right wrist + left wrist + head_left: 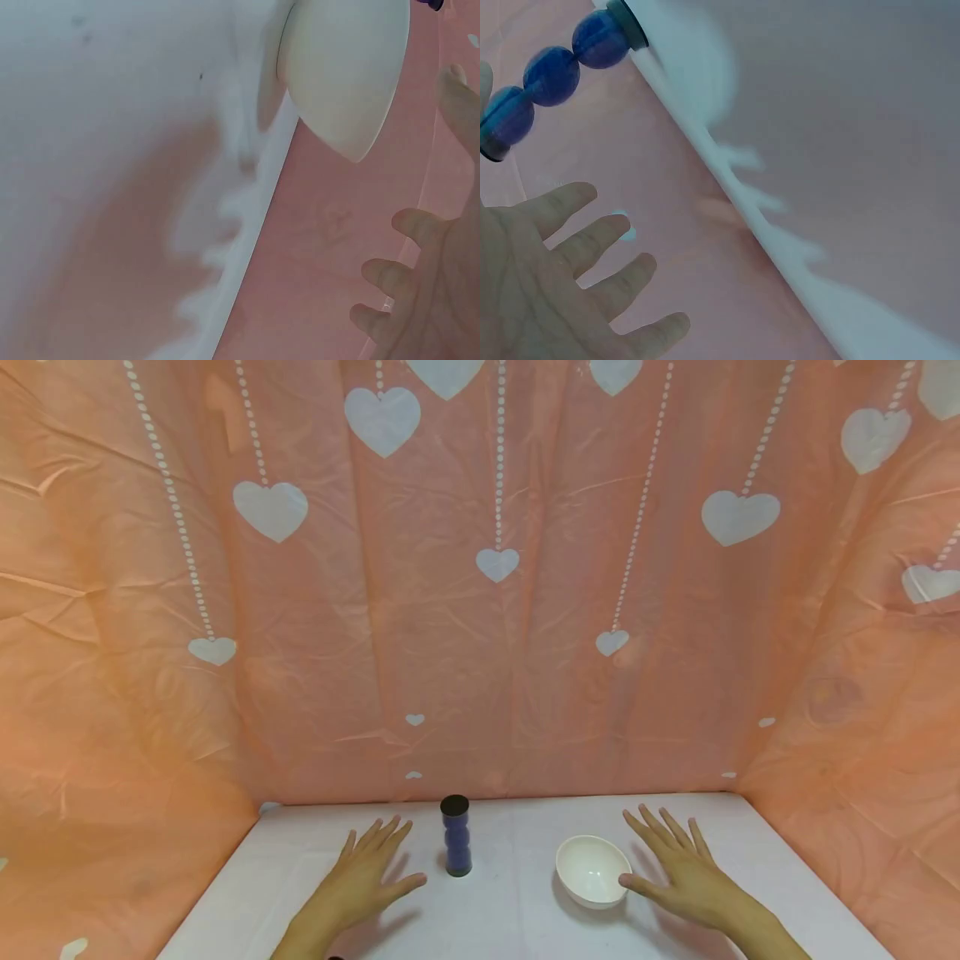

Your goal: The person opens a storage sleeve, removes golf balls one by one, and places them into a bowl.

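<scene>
A blue bottle (457, 839) with bulging, ball-like sections and a dark cap stands upright on the white table. To its left my left hand (360, 877) hovers with fingers spread, holding nothing; the left wrist view shows the same bottle (551, 75) above the straight fingers (592, 244). A white bowl (592, 868) sits upright, right of the bottle. My right hand (682, 868) is spread beside it, and its thumb overlaps the bowl's right rim in the head view. In the right wrist view the bowl (345, 67) appears apart from the hand (435, 277).
The white tabletop (510, 910) carries both things, and the hands cast shadows on it. A pinkish-orange cloth (450, 677) with white hearts hangs behind the table and along both sides.
</scene>
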A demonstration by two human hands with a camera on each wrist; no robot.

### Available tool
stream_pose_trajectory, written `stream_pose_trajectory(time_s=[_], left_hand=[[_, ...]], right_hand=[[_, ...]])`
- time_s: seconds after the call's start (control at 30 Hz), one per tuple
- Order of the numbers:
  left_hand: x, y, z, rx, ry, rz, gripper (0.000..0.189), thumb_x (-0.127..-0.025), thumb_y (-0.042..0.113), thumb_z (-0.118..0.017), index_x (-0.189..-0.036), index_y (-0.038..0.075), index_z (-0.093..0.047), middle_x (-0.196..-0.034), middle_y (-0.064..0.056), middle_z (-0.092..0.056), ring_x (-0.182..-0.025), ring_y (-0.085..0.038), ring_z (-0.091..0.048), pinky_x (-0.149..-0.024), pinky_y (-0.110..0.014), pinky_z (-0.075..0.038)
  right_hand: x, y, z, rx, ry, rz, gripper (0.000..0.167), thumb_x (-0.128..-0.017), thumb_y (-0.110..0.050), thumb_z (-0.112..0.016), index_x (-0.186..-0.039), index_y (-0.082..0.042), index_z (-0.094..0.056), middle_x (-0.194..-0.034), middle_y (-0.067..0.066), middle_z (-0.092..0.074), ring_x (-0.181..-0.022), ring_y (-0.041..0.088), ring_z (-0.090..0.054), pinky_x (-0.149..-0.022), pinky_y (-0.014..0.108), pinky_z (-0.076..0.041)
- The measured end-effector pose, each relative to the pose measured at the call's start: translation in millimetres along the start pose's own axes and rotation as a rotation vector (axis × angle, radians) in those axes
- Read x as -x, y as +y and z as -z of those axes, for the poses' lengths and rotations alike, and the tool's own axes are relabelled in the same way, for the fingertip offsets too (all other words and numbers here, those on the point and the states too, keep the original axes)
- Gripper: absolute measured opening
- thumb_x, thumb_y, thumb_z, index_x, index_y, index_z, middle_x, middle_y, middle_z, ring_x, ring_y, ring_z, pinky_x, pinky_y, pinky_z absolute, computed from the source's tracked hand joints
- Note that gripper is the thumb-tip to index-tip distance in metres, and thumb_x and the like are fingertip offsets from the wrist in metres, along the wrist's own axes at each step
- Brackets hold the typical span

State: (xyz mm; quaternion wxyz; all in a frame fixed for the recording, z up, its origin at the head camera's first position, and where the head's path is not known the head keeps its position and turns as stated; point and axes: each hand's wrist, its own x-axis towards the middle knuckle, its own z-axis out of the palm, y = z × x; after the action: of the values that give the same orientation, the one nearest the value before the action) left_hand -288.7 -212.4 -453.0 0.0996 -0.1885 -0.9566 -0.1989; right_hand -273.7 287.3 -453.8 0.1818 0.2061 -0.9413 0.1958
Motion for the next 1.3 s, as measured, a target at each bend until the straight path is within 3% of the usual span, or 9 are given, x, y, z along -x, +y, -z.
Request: stream_pose_trajectory(time_s=[0.33,0.7,0.87,1.0,1.17,1.3], left_hand=[[-14.1,12.1,-10.2,0.033,0.008,-0.033,0.088,-0.096,0.064,-0.069,-0.161,0.008,-0.049,-0.166,-0.018,-0.045,-0.158,-0.044,-0.032,-0.126,-0.074,-0.014],[-26.2,18.7,-22.6,0.124,-0.033,-0.043,0.090,-0.099,0.062,-0.068,-0.162,0.003,-0.044,-0.166,-0.019,-0.045,-0.158,-0.046,-0.030,-0.126,-0.073,-0.016],[-33.5,20.1,-25.5,0.178,-0.061,-0.053,0.088,-0.100,0.059,-0.068,-0.162,0.002,-0.043,-0.165,-0.021,-0.045,-0.156,-0.048,-0.033,-0.126,-0.072,-0.018],[-37.0,23.8,-25.8,0.233,-0.065,-0.062,0.084,-0.101,0.052,-0.071,-0.160,-0.002,-0.044,-0.160,-0.026,-0.049,-0.150,-0.051,-0.042,-0.122,-0.072,-0.028],[-42.4,26.9,-30.9,0.328,-0.051,-0.011,0.079,-0.101,0.048,-0.073,-0.157,-0.003,-0.047,-0.154,-0.028,-0.055,-0.144,-0.051,-0.049,-0.117,-0.070,-0.038],[-49.4,27.0,-37.3,0.415,-0.028,-0.023,0.071,-0.102,0.040,-0.074,-0.151,-0.005,-0.051,-0.144,-0.031,-0.062,-0.139,-0.052,-0.054,-0.115,-0.072,-0.038]], right_hand=[[-6.2,-5.2,-6.4,-0.016,-0.008,0.008,0.085,-0.097,-0.061,-0.072,-0.167,-0.025,-0.041,-0.173,0.013,-0.034,-0.157,0.051,-0.026,-0.127,0.035,0.022],[-17.8,-14.9,-16.0,-0.054,-0.026,0.027,0.088,-0.096,-0.064,-0.071,-0.167,-0.022,-0.041,-0.174,0.012,-0.032,-0.159,0.050,-0.024,-0.126,0.031,0.022],[-21.5,-19.3,-18.4,-0.065,-0.021,0.044,0.088,-0.095,-0.063,-0.072,-0.166,-0.021,-0.043,-0.173,0.013,-0.034,-0.158,0.050,-0.025,-0.126,0.030,0.022],[-23.6,-22.0,-22.9,-0.076,-0.023,0.056,0.088,-0.094,-0.063,-0.073,-0.165,-0.020,-0.043,-0.172,0.013,-0.035,-0.158,0.049,-0.026,-0.125,0.029,0.022],[-26.0,-27.1,-27.2,-0.086,-0.038,0.058,0.089,-0.095,-0.065,-0.072,-0.166,-0.021,-0.043,-0.173,0.012,-0.034,-0.159,0.047,-0.025,-0.123,0.024,0.024],[-28.4,-31.9,-28.0,-0.090,-0.047,0.066,0.088,-0.095,-0.066,-0.071,-0.166,-0.021,-0.043,-0.173,0.010,-0.034,-0.160,0.046,-0.025,-0.120,0.020,0.024]])
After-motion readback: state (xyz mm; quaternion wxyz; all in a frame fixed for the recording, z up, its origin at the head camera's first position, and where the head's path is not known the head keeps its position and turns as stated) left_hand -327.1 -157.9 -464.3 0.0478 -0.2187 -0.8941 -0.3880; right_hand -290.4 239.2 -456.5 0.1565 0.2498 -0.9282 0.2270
